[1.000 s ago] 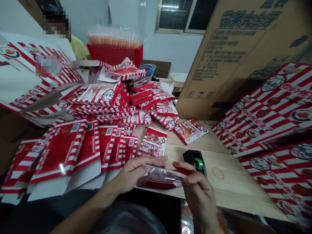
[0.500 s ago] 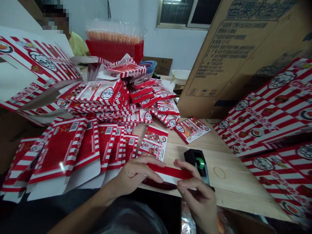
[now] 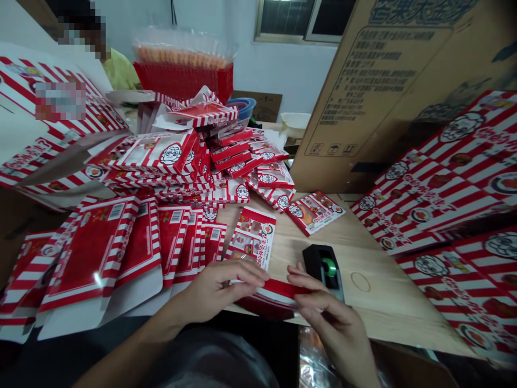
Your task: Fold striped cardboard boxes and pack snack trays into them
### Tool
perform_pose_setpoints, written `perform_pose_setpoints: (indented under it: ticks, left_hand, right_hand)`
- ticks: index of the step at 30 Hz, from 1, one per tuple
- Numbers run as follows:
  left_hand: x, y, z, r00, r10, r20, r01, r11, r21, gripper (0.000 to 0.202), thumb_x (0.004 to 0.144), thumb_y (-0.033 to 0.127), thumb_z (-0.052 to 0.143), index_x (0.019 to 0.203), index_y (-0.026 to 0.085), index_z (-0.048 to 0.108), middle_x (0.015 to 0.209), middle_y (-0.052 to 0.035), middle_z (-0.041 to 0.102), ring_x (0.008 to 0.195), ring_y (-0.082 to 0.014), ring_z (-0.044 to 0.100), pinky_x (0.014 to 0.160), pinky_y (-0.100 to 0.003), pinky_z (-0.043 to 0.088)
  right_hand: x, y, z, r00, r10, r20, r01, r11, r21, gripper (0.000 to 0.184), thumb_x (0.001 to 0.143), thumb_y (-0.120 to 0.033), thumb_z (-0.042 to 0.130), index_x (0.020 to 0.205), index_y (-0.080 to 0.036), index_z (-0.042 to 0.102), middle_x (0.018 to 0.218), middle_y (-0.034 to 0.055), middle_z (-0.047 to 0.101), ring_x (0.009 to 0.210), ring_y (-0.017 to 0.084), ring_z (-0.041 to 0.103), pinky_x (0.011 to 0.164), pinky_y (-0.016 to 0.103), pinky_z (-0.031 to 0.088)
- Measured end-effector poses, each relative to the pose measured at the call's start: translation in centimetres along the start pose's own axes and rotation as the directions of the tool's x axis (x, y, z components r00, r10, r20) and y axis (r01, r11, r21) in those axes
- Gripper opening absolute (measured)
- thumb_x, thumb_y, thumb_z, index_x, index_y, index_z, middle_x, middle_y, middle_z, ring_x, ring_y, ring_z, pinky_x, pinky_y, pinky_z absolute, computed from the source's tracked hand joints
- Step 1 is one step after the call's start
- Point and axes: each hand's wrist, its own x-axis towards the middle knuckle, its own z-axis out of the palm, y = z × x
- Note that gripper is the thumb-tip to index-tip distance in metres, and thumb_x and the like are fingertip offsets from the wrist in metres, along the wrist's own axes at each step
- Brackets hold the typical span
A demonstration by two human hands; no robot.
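A small red-and-white cardboard box [image 3: 277, 305] is held at the table's near edge, its narrow end turned towards me. My left hand [image 3: 228, 285] grips its left end, with the fingers over the top edge and the thumb on the near side. Pinched at the right end is the same box, in my right hand [image 3: 329, 310]. A thin white line runs along the end below a red strip. Just beyond my left fingers lies a printed flat box [image 3: 254, 234]. The black tape dispenser [image 3: 323, 264] with green tape stands beyond my right hand.
Open red boxes [image 3: 97, 253] lean in a row at left. Behind them rises a heap of striped boxes [image 3: 161, 153]. One more box [image 3: 316, 212] lies near a large brown carton [image 3: 347, 108]. Striped boxes [image 3: 448, 178] stack at right. A person in yellow [image 3: 121, 70] is at back left.
The wide white flap at the box's end has narrowed to a thin line. My left fingers and thumb have closed nearer together on it. The whole view has shifted slightly.
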Motion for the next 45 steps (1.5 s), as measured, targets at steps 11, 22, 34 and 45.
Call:
perform_pose_setpoints:
  ticks: [11,22,34,45]
  left_hand:
    - [-2.6,-0.3,-0.5,0.991,0.128,0.048,-0.136,0.958,0.252,0.028,0.085,0.013,0.058,0.111,0.023,0.062,0.118,-0.0087,0.063,0.105,-0.0148,0.063,0.086,-0.026,0.055]
    - [-2.2,0.0,0.6,0.96,0.28,0.008,-0.253,0.852,0.458,0.015,0.092,0.018,0.048,0.098,0.016,0.061,0.103,-0.0099,0.065,0.097,-0.0139,0.064,0.082,-0.026,0.056]
    - [-2.2,-1.0,4.2,0.901,0.421,-0.107,-0.248,0.7,0.67,0.013,0.092,0.016,0.046,0.096,0.018,0.058,0.099,-0.0065,0.062,0.091,-0.0123,0.063,0.077,-0.023,0.056]
    - [-2.7,-1.6,4.6,0.914,0.392,-0.105,-0.231,0.714,0.661,0.013,0.089,0.013,0.05,0.098,0.018,0.058,0.104,-0.0081,0.061,0.098,-0.0138,0.061,0.083,-0.025,0.054]
  right_hand:
    - [-0.6,-0.2,-1.3,0.982,-0.084,0.167,0.105,0.987,-0.118,0.023,0.079,-0.018,0.067,0.095,-0.034,0.072,0.114,0.0038,0.068,0.11,0.021,0.06,0.09,0.033,0.052]
    - [-1.4,0.5,-2.1,0.98,-0.09,0.177,0.132,0.961,-0.243,0.022,0.085,-0.025,0.059,0.103,-0.033,0.07,0.124,0.0052,0.061,0.114,0.021,0.058,0.092,0.035,0.049]
    - [-5.7,8.5,-8.6,0.644,0.617,-0.452,-0.707,0.706,-0.043,0.051,0.06,-0.06,0.064,0.081,-0.015,0.07,0.066,0.0054,0.065,0.054,0.017,0.055,0.051,0.029,0.046]
    - [-8.7,9.9,-6.7,0.638,0.421,-0.645,-0.682,0.697,-0.22,0.053,0.058,-0.069,0.059,0.064,-0.017,0.067,0.092,0.0153,0.068,0.094,0.031,0.06,0.087,0.042,0.046]
